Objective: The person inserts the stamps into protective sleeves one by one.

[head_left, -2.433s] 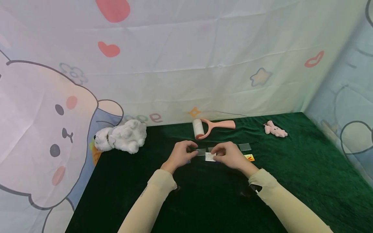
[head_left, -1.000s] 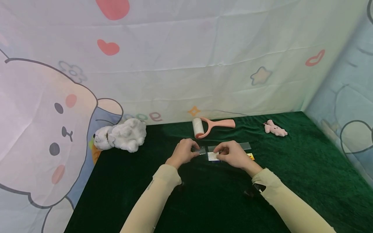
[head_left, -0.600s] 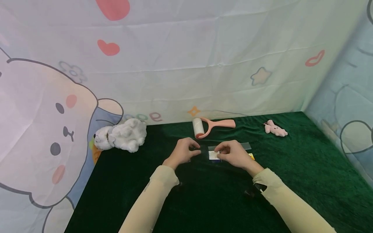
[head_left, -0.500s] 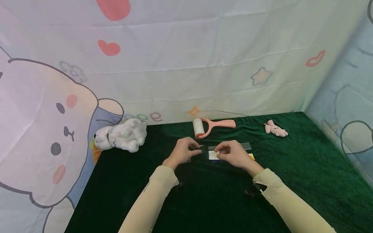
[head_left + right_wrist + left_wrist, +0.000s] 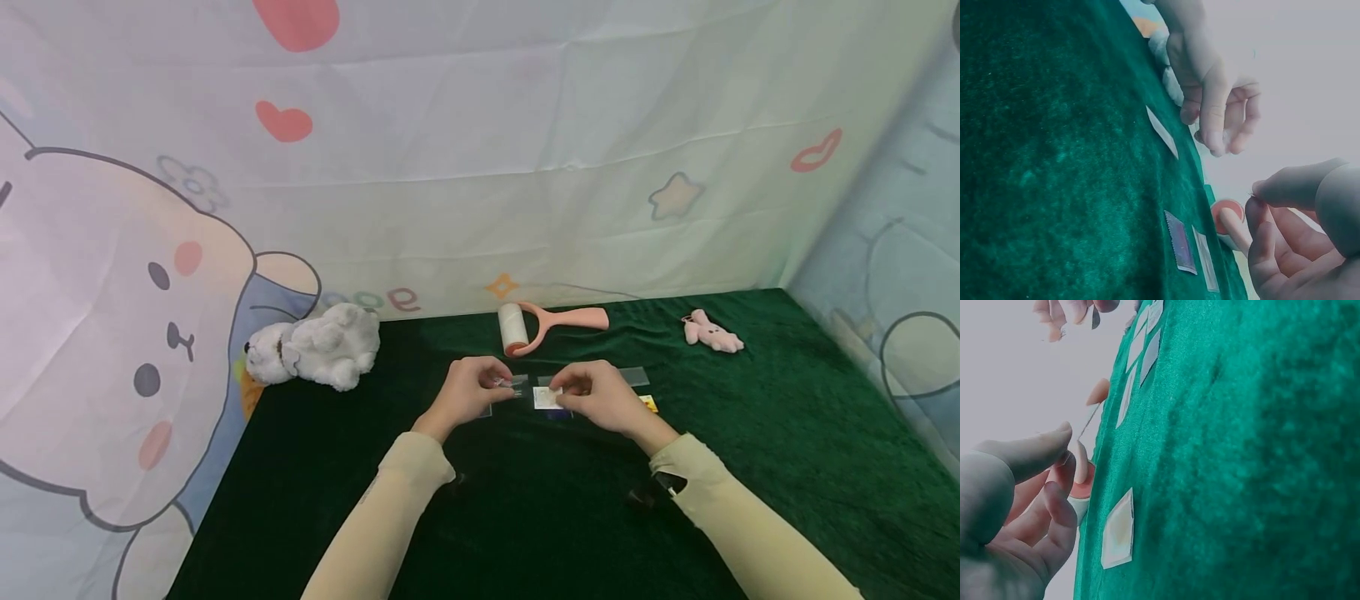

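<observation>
Head view: print on the white card (image 5: 545, 398) is too small to read, its near end hidden by fingertips of the right grip (image 5: 597, 398). The purple packet (image 5: 558, 414) is largely hidden, and the yellow packet (image 5: 649, 403) partly so. The left grip (image 5: 460, 395) masks most of a flat packet (image 5: 487, 412); markings on the clear film (image 5: 517, 384) cannot be made out. The bottom edge cuts off the left sleeve (image 5: 382, 508) and right sleeve (image 5: 742, 517). Left wrist view: the top edge crops the right grip; the counter (image 5: 1310, 444) blurs rightward.
</observation>
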Available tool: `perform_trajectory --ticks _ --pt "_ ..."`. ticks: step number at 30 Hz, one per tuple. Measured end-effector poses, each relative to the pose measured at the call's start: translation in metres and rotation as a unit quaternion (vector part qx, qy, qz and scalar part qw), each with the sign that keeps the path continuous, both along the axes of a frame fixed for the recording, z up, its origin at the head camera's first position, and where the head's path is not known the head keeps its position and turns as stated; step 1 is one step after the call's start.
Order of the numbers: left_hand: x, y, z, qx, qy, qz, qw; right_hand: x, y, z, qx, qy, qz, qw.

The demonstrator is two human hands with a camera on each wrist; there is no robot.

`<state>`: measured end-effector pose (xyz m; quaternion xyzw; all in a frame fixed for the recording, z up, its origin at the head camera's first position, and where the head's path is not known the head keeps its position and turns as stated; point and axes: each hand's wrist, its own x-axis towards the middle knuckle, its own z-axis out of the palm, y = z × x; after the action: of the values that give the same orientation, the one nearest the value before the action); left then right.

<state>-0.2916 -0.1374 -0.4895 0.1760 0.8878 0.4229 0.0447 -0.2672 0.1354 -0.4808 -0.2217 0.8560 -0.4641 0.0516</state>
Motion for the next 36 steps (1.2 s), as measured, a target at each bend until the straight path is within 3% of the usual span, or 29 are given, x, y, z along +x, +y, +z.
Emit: perform_trajectory --ticks 14,24,36 --pt "0.0054 -0.0039 -0.0001 0.046 -0.028 -0.007 0.9985 0.0011 -0.0005 0.0069 -0.011 0.009 -0.008 0.9999" --pt "0.0098 -0.005 -0.0039 0.037 -0.024 0.005 0.999 0.0017 -0.0017 0.0062 -0.015 0.002 -0.023 0.9996" --pt "0.0084 -0.0078 -0.0046 0.048 -0.048 0.008 0.9976 -0.0014 -0.0015 0.0002 -0.027 0.012 -0.028 0.9992"
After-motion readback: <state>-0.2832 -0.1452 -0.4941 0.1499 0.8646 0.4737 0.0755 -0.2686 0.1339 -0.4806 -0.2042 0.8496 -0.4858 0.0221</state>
